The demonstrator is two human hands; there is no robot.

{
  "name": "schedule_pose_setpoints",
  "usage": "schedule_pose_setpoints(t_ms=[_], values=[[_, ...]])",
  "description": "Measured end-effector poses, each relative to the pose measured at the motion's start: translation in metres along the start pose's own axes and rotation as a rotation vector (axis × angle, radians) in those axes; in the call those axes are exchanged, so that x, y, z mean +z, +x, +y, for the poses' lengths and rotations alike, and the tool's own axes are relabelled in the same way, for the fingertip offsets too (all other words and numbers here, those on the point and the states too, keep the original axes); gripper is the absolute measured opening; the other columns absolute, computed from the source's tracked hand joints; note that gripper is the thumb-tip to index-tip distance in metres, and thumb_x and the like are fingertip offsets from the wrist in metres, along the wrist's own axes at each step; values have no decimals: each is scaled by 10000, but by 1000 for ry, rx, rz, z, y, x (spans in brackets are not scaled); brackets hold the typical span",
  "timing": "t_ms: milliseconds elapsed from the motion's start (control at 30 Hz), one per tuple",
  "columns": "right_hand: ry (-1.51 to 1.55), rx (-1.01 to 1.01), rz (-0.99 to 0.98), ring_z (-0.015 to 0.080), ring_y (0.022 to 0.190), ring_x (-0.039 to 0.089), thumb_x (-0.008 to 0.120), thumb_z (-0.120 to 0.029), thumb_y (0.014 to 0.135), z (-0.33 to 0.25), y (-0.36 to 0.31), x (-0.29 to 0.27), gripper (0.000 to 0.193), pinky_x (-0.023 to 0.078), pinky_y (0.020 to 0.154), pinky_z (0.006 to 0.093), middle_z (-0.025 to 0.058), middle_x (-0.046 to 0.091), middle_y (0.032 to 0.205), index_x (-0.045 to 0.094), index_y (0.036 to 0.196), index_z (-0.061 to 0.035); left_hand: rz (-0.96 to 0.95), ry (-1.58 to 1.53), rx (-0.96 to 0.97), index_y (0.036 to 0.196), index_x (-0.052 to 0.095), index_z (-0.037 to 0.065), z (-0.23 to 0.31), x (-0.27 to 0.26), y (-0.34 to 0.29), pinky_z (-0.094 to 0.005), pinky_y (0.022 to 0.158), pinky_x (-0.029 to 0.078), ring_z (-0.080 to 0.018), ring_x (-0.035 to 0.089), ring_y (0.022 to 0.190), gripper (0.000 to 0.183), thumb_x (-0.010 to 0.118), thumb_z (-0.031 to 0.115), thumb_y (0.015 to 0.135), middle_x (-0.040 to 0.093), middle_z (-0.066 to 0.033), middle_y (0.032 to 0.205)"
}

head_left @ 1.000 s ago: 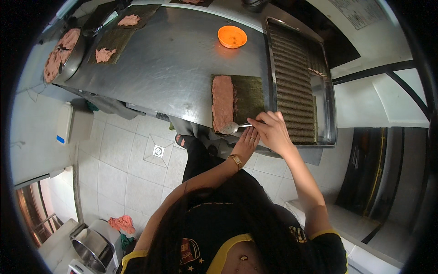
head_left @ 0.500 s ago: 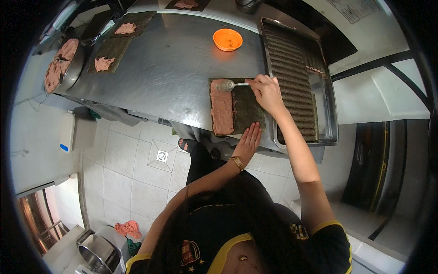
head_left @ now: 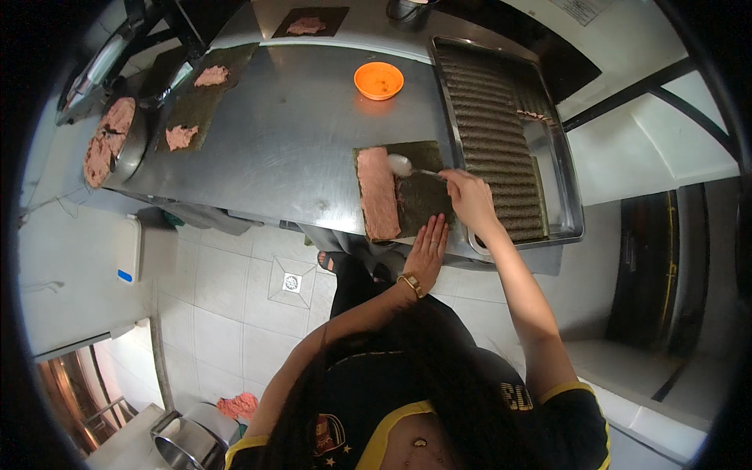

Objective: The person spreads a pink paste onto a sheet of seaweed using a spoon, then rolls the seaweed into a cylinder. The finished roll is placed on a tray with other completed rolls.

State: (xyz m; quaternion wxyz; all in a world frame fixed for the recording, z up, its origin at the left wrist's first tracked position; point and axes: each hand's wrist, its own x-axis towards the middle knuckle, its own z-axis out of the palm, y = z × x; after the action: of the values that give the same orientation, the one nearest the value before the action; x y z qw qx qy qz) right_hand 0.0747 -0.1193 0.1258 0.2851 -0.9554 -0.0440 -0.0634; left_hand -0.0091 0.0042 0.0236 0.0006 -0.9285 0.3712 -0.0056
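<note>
Over at the far left of the steel table (head_left: 290, 157) sits a round bowl (head_left: 110, 141) heaped with pink minced paste, and next to it a dark seaweed sheet (head_left: 205, 98) carries two small dabs of the same paste. Farther along, an orange dish (head_left: 378, 80) stands by itself near the back edge. Close to the front edge lies the seaweed sheet being worked on (head_left: 419, 200), its left part covered by a long strip of pink paste (head_left: 377, 193). The left hand (head_left: 427, 249) lies flat, fingers together, on the sheet's near edge. The right hand (head_left: 470, 200) is closed round the handle of a metal spoon (head_left: 401, 165), whose bowl rests just right of the paste strip. To the right sits a ridged metal tray (head_left: 501, 133)
</note>
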Motion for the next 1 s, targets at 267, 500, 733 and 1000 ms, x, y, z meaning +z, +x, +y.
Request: schedule_pose_setpoints(t_ms=[267, 500, 733, 1000], values=[[-116, 121, 48, 363, 823, 641, 532, -109, 850, 13, 27, 38, 220, 525, 710, 455, 159, 666, 944, 663, 1023, -69, 77, -20, 3, 1429, 237, -54, 5, 2, -11, -477, 1140, 144, -375, 135, 1413, 637, 427, 162, 860, 123, -239, 1520], [-151, 73, 8, 334, 838, 651, 548, -73, 796, 2, 12, 44, 236, 527, 733, 432, 153, 665, 957, 664, 1002, -57, 51, 14, 25, 1404, 296, -63, 7, 8, -10, -500, 1137, 144, -402, 160, 1400, 592, 423, 173, 877, 207, -242, 1497], [-187, 30, -180, 330, 818, 656, 552, -71, 780, -23, -58, 18, 289, 528, 716, 432, 165, 657, 954, 629, 1057, -34, -340, -79, 125, 1416, 271, -56, 5, -15, -7, -500, 1139, 94, -410, 107, 1410, 585, 392, 200, 904, 165, -249, 1509], [-232, 82, -301, 334, 824, 639, 508, -63, 814, -44, -109, -20, 262, 512, 709, 432, 139, 652, 971, 634, 1044, -76, 27, -122, -14, 1437, 209, -44, 10, 12, -10, -484, 1145, 78, -397, 92, 1415, 624, 401, 201, 896, 124, -247, 1517]])
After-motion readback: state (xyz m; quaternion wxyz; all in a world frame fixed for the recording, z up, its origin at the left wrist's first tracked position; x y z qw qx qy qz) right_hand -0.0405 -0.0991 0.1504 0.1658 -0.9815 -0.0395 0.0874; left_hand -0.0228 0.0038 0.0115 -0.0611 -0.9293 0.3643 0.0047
